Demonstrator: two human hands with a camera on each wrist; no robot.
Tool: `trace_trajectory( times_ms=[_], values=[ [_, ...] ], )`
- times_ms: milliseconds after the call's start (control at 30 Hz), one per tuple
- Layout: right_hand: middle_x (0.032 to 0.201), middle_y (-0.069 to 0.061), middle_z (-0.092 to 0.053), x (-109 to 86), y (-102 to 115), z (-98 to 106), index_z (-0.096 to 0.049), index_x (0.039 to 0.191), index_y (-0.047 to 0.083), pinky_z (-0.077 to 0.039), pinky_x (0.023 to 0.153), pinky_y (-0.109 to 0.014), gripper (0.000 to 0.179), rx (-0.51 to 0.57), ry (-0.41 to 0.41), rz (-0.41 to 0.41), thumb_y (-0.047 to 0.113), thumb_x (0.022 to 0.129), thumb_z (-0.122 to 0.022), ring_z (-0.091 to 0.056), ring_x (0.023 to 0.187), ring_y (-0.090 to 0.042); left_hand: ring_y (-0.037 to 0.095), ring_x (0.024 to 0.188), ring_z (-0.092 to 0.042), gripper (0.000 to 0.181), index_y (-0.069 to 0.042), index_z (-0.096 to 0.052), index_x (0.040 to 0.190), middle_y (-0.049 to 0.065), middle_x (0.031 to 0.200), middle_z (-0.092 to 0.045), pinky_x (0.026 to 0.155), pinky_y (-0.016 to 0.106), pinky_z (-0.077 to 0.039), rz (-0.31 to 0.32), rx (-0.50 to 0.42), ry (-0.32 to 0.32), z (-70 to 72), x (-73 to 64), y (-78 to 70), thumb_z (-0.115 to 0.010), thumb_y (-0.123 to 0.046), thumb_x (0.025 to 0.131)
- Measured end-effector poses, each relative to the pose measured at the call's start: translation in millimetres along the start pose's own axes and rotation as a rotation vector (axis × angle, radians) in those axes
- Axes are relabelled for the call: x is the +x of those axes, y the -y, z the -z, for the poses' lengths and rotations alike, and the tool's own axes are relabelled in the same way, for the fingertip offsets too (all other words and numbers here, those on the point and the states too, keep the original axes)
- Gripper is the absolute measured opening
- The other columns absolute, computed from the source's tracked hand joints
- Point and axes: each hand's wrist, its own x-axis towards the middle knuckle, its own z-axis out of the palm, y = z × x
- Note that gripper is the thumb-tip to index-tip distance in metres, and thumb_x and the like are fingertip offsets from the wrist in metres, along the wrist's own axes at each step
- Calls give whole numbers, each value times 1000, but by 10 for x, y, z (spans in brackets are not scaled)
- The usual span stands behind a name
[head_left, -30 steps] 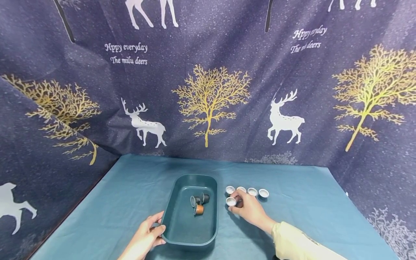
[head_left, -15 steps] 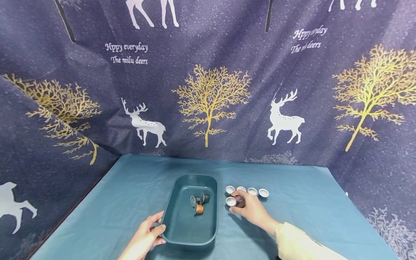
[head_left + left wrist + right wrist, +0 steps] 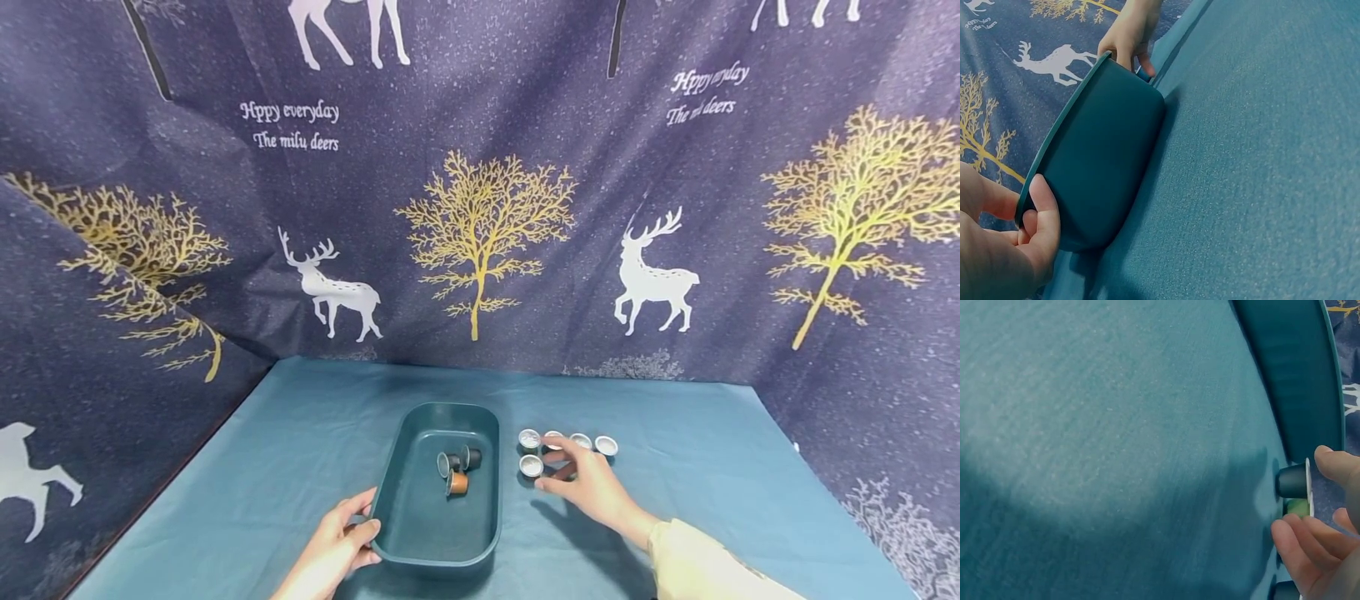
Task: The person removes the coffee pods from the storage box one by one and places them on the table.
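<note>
My left hand (image 3: 339, 543) grips the near left rim of a dark green rectangular tray (image 3: 381, 492); the left wrist view shows the thumb on its outer wall. Inside lie two dark coffee capsules, one of them here (image 3: 448, 464), and an orange coffee capsule (image 3: 457, 483), all on their sides. Right of the tray, my right hand (image 3: 592, 492) hovers beside a dark coffee capsule (image 3: 1292, 481) standing lid up on the cloth. Thumb and fingers are spread around it with a visible gap. Behind it a row of capsules stands lid up, partly hidden by the fingers.
A blue-green cloth (image 3: 675, 467) covers the table. The rightmost capsule (image 3: 607, 446) of the row stands beyond my right hand. A dark blue curtain (image 3: 525, 108) with deer and trees hangs behind the table.
My right hand has drawn slightly right, and its fingers have spread away from the front capsule, which stays standing. The left hand keeps its grip on the tray.
</note>
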Motion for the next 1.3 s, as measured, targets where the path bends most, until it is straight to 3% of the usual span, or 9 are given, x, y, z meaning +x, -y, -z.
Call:
trace_trajectory(
  times_ms=[267,500,800,1000,1167,1300],
  values=[
    [117,-18,-71,142,168,138,-55,137,10,-54,68,-21,64,-4,-29,34,23,81,-82,-70,83,-15,19,89,-61,56,13,-25,150,18,117,-29,72,33,-53,-3,-4,1,8,-5,10,-45,-6,101],
    [117,-9,-71,289,383,274,-56,138,17,-55,70,-23,61,-68,-28,108,24,82,-80,-72,86,-16,19,88,-62,56,12,-26,150,17,116,-30,72,33,-54,-3,5,-2,0,-11,5,-45,-7,101],
    [125,-9,-67,445,623,335,-52,142,20,-55,73,-23,61,-77,101,176,28,87,-77,-70,92,-16,20,86,-62,57,13,-26,150,16,114,-31,72,32,-54,-1,1,0,4,-7,3,-46,-8,101],
    [125,-7,-68,562,701,335,-53,141,22,-53,74,-24,62,-162,151,244,32,85,-77,-69,92,-17,20,85,-62,57,13,-25,150,17,114,-31,71,32,-54,-3,-2,5,9,-8,10,-46,-8,101],
    [131,-5,-65,633,754,334,-52,143,25,-51,70,-23,62,-205,258,281,34,86,-76,-66,95,-16,20,85,-63,57,13,-25,150,17,114,-31,70,31,-54,-14,-1,13,11,-11,10,-45,-8,101],
    [131,-1,-65,697,814,336,-51,143,27,-53,74,-25,61,-282,338,320,35,87,-75,-66,100,-16,20,86,-63,57,13,-25,150,18,115,-31,70,30,-54,-19,-2,15,16,-13,11,-45,-7,101]
  ],
)
